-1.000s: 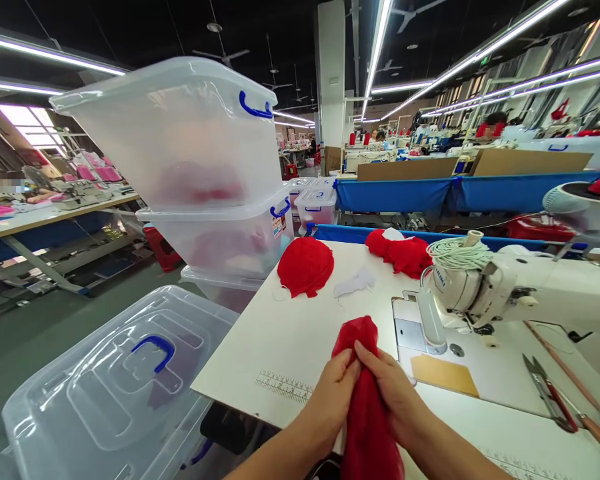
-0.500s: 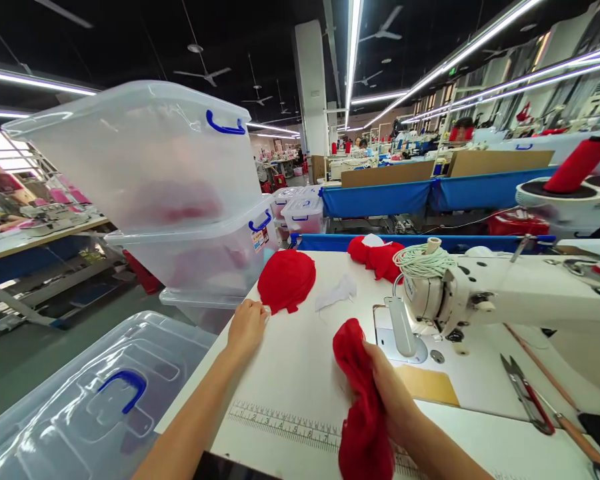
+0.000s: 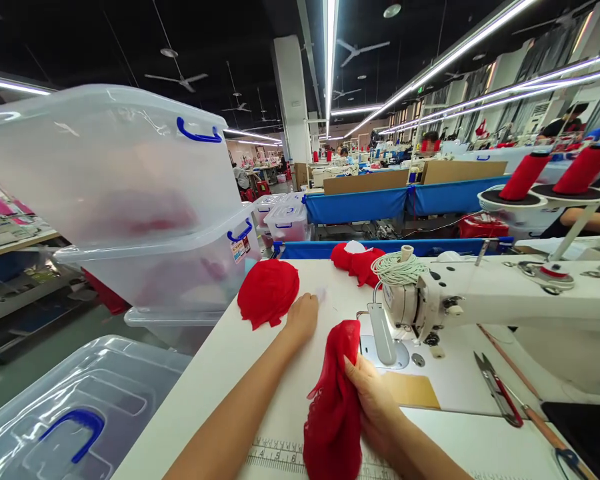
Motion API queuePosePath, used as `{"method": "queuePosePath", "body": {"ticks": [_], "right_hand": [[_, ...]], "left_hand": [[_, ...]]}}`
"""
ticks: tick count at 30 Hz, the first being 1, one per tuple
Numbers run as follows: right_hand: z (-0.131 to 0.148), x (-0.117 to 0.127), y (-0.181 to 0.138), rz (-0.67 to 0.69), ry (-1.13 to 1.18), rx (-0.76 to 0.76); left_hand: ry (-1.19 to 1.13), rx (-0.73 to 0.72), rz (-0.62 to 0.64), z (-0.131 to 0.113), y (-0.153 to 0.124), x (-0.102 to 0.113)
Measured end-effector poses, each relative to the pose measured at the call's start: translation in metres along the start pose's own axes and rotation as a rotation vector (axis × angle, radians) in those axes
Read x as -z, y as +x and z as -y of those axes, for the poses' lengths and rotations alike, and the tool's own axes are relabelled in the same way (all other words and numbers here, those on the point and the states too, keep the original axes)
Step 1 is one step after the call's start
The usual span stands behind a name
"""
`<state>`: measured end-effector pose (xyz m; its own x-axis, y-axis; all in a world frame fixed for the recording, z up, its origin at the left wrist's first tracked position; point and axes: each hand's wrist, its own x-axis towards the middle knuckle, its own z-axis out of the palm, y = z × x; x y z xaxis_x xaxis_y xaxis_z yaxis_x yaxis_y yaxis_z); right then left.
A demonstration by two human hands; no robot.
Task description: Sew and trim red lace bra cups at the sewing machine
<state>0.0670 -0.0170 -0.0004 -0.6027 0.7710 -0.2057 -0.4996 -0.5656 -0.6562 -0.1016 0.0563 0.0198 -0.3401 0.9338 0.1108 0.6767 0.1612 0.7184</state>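
Note:
My right hand (image 3: 380, 400) grips a red piece of thin, stretchy-looking fabric (image 3: 334, 407), bunched and hanging over the table's printed ruler. Its thumb lies across the upper part of the cloth. Farther forward, my left hand (image 3: 304, 315) is closed, fingers down at the white table, on a small white scrap of cloth (image 3: 321, 293). Most of that scrap is hidden behind the fingers. Just left of this hand lies a rounded pile of red fabric (image 3: 269, 290). More red fabric (image 3: 363, 265), with a white piece on top, lies at the table's far edge.
A sewing machine (image 3: 480, 290) stands on the right, with thread snips (image 3: 497, 390) and a wooden-handled tool (image 3: 550, 427) in front. Stacked clear plastic bins (image 3: 130, 173) rise at the left, beside a lower lidded bin (image 3: 105, 393). Red thread cones (image 3: 525, 177) stand behind the machine.
My left hand has moved right, from the near side of the red pile to the white scrap. The red fabric in my right hand has been raised slightly and turned. The view has swung right.

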Motion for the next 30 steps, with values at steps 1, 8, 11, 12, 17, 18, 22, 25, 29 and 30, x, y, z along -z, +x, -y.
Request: {"method": "queuePosePath", "body": {"ticks": [1, 8, 11, 12, 17, 18, 22, 25, 29, 30], "right_hand": [[0.001, -0.001, -0.001, 0.007, 0.003, -0.005], [-0.009, -0.01, -0.001, -0.022, 0.074, -0.011], [-0.01, -0.015, -0.007, -0.048, 0.082, -0.034], [-0.008, -0.016, -0.01, -0.045, 0.086, -0.059], [0.001, -0.024, -0.026, -0.002, 0.022, -0.04], [0.001, -0.024, -0.027, -0.02, -0.002, -0.011], [0.003, -0.022, -0.025, -0.11, -0.033, 0.022], [0.005, -0.022, -0.024, -0.084, -0.068, -0.012], [0.006, -0.026, -0.028, -0.02, -0.113, -0.072], [0.007, -0.027, -0.03, -0.001, -0.123, -0.091]], "left_hand": [[-0.034, 0.014, 0.004, 0.0, -0.009, 0.005], [-0.432, 0.051, 0.15, -0.017, -0.125, 0.028], [-0.552, 0.11, 0.073, -0.02, -0.157, 0.015], [-0.546, 0.134, 0.014, -0.021, -0.163, 0.01], [-0.505, 0.15, -0.11, -0.023, -0.171, -0.001], [-0.51, 0.147, -0.115, -0.024, -0.172, 0.0], [-0.672, 0.181, -0.252, -0.02, -0.175, 0.013], [-0.773, 0.203, -0.303, -0.012, -0.176, 0.023], [-0.76, 0.2, -0.189, -0.007, -0.178, 0.028], [-0.745, 0.181, -0.15, -0.008, -0.18, 0.028]]}}
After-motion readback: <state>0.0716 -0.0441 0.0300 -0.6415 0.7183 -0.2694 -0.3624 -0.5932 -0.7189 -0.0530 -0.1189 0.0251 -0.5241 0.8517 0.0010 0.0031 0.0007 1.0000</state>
